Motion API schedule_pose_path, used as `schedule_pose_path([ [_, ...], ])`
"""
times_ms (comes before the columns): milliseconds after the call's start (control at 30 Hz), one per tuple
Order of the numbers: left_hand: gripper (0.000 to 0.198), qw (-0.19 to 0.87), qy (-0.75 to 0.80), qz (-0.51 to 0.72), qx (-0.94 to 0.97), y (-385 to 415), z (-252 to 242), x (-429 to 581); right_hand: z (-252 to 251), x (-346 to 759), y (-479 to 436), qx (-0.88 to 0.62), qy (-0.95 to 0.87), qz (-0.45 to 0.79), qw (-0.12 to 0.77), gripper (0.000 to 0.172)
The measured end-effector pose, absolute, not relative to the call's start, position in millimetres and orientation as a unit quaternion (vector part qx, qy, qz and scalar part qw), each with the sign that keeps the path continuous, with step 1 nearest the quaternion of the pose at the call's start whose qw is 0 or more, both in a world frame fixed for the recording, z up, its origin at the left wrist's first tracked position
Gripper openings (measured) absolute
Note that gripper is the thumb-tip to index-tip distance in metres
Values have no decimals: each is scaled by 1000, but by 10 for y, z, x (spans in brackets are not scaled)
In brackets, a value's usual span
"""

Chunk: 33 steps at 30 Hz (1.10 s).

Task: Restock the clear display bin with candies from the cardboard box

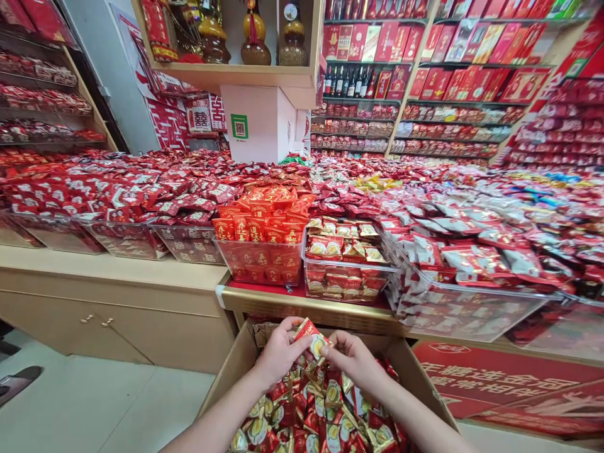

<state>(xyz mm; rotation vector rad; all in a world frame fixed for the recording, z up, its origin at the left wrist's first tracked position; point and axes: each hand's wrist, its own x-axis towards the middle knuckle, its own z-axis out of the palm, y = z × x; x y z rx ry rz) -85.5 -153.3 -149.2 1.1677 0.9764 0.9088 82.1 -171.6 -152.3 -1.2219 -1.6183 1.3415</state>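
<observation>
A red and gold candy packet point(311, 336) with a pale yellow picture on it is held above an open cardboard box point(227, 384). My left hand point(282, 352) grips its left side, thumb across the front. On the right side, the fingers of my right hand point(353, 357) pinch its edge. Many similar wrapped packets point(325, 415) fill the box below both hands. Just beyond the box, a clear plastic bin point(346, 280) holds red and gold packets in rows. Beside it on the left stands another clear bin point(259, 261) of upright red packets.
More clear bins point(465, 308) heaped with wrapped sweets line the counter point(108, 270) on both sides. A gold-edged ledge point(302, 305) runs behind the box. Overhead hangs a wooden cabinet point(231, 74) with gourd-shaped bottles. Shelves point(415, 63) of boxes and bottles stand at the back.
</observation>
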Motion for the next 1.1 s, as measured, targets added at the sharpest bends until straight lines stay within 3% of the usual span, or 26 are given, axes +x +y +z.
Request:
schedule_pose_path([
  [133,49,647,440,363,506,-1539,-1486,-874,-1441,840,-1779,-406,-807,280,325,42],
  [267,49,702,392,369,467,-1577,-1435,-896,-1395,860,-1823,-348,-886,94,292,30],
  [533,39,701,393,409,432,-1549,-1442,-969,-371,979,-1448,-338,-842,-85,413,17],
  [667,35,687,385,378,487,-1541,-1545,-959,-9,893,-804,-427,-824,-124,350,9],
  [867,30,678,401,341,513,-1546,-1718,-974,-35,735,-300,-463,-851,-109,223,7],
  [1100,24,687,396,321,518,-1555,-1758,-935,-70,812,-272,-442,-872,-2,210,19],
])
